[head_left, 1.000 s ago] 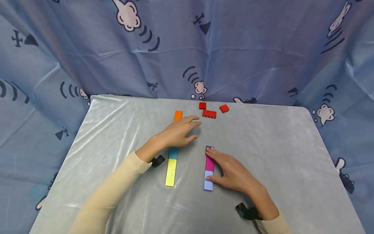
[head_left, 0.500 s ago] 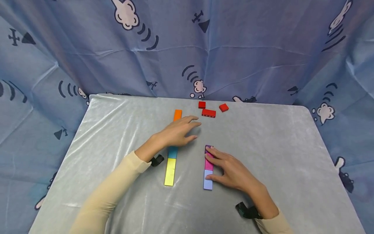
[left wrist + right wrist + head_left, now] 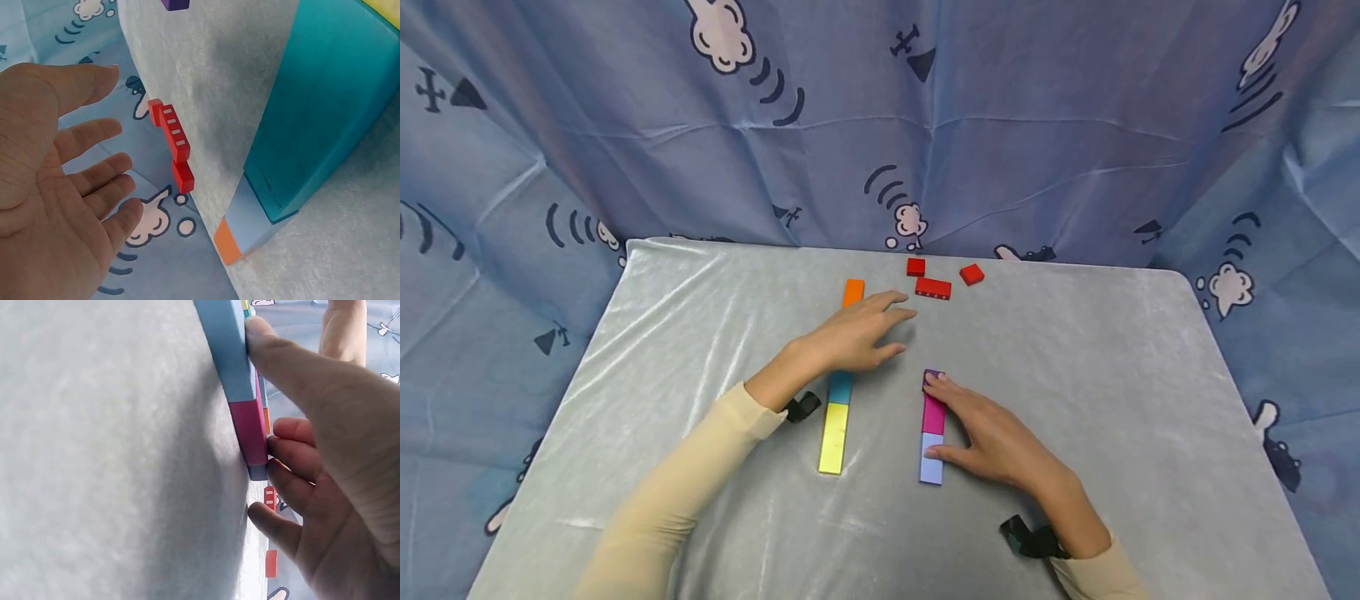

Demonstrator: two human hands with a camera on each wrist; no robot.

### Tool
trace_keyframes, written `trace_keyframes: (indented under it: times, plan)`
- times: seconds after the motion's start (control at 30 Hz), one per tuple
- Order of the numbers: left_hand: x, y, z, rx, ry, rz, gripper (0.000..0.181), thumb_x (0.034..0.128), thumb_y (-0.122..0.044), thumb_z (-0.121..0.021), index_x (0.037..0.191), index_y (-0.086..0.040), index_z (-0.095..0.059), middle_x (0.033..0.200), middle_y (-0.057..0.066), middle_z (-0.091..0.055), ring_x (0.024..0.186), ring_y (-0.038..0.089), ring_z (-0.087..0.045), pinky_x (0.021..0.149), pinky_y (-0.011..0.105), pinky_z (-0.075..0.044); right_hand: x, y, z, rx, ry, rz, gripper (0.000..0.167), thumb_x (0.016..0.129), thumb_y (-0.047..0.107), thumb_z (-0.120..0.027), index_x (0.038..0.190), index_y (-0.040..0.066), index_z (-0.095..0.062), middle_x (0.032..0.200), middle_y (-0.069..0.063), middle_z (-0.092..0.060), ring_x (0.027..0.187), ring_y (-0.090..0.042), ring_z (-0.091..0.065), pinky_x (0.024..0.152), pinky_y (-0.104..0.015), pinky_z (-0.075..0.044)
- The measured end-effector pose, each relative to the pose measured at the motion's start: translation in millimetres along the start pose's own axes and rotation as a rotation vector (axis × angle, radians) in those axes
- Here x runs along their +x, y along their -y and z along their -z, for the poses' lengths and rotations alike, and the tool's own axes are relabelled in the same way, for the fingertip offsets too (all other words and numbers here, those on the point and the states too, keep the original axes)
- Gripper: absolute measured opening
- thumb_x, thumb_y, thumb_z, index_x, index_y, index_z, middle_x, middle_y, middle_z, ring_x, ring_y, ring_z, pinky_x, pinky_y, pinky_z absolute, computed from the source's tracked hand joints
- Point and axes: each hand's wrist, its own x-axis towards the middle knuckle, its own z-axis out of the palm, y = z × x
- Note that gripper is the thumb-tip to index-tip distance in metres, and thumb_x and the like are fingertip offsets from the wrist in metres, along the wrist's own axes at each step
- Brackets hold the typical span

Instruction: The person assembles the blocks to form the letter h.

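My left hand [image 3: 865, 332] hovers over the left row of blocks, fingers spread, holding nothing. Along that row lie a yellow block [image 3: 833, 439], a teal block [image 3: 840, 387] and an orange block [image 3: 853, 292]. The hand hides the middle in the head view; a light blue block [image 3: 249, 209] shows there in the left wrist view. On the right row, my right hand [image 3: 996, 437] rests its fingertips near the purple block [image 3: 934, 372] and its thumb on the periwinkle block [image 3: 932, 473]. Between these sits a magenta block [image 3: 933, 414]. The right fingers are extended, not curled round it.
Toward the back edge lie a long red block [image 3: 933, 288] with light marks on its side and two small red blocks, one left [image 3: 916, 267] and one right [image 3: 972, 274]. A grey cloth [image 3: 1097, 375] covers the table. Behind it hangs a blue patterned curtain [image 3: 1037, 167].
The right hand's fingers spread apart half a second ago and are together again now. Both rows keep their places; the whole head view shifts slightly. The left hand stays over its row.
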Motion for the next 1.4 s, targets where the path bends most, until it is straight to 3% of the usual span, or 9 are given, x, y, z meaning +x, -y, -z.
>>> trace_keyframes:
  times: [0.2, 0.37, 0.73, 1.03, 1.2, 1.4]
  plan:
    - [1.1, -0.4, -1.3, -0.004, 0.001, 0.005, 0.058, 0.1039, -0.032, -0.069, 0.156, -0.011, -0.053, 0.169, 0.013, -0.041, 0.159, 0.029, -0.037, 0.133, 0.046, -0.034, 1.0, -4.5, 1.4, -0.021, -0.041, 0.033, 0.091, 0.081, 0.046, -0.091, 0.156, 0.011, -0.054, 0.165, -0.009, -0.049, 0.15, -0.032, -0.053, 0.118, -0.053, -0.05]
    - [2.6, -2.0, -0.5, -0.016, 0.005, 0.003, 0.059, 0.104, -0.032, -0.068, 0.156, -0.011, -0.053, 0.169, 0.013, -0.041, 0.159, 0.029, -0.037, 0.134, 0.047, -0.033, 0.3, -8.6, 3.6, -0.026, -0.043, 0.057, 0.085, 0.081, 0.047, -0.091, 0.15, 0.009, -0.06, 0.165, -0.007, -0.049, 0.152, -0.031, -0.05, 0.118, -0.051, -0.049]
    - [4.5, -2.9, 2.7, 0.005, 0.02, 0.006, 0.058, 0.105, -0.033, -0.067, 0.157, -0.011, -0.053, 0.171, 0.013, -0.038, 0.161, 0.03, -0.033, 0.136, 0.046, -0.028, -1.2, -13.4, 6.9, -0.044, -0.016, 0.052, 0.079, 0.083, 0.048, -0.089, 0.149, 0.014, -0.062, 0.167, -0.007, -0.047, 0.153, -0.032, -0.049, 0.119, -0.053, -0.049]
    - [5.7, -5.0, 5.9, 0.025, 0.024, 0.013, 0.059, 0.1044, -0.033, -0.068, 0.157, -0.011, -0.052, 0.171, 0.013, -0.038, 0.163, 0.03, -0.03, 0.136, 0.046, -0.026, 1.1, -12.9, 5.3, -0.064, -0.056, 0.116, 0.081, 0.079, 0.05, -0.091, 0.146, 0.012, -0.065, 0.164, -0.006, -0.052, 0.151, -0.03, -0.052, 0.118, -0.049, -0.051]
    - [11.8, -5.0, 5.2, 0.057, 0.031, 0.009, 0.059, 0.1048, -0.034, -0.066, 0.157, -0.011, -0.052, 0.171, 0.011, -0.04, 0.162, 0.029, -0.033, 0.137, 0.045, -0.025, 3.2, -10.5, 4.4, -0.086, -0.072, 0.141, 0.082, 0.078, 0.049, -0.092, 0.145, 0.011, -0.065, 0.161, -0.007, -0.055, 0.149, -0.029, -0.054, 0.117, -0.049, -0.052]
    - [28.8, -4.2, 3.4, 0.072, 0.02, 0.012, 0.06, 0.1052, -0.031, -0.066, 0.158, -0.008, -0.05, 0.165, 0.012, -0.047, 0.156, 0.03, -0.043, 0.134, 0.047, -0.032, 2.8, -6.8, 5.1, -0.117, -0.051, 0.134, 0.083, 0.078, 0.05, -0.091, 0.146, 0.01, -0.065, 0.16, -0.007, -0.056, 0.149, -0.029, -0.055, 0.118, -0.048, -0.052]
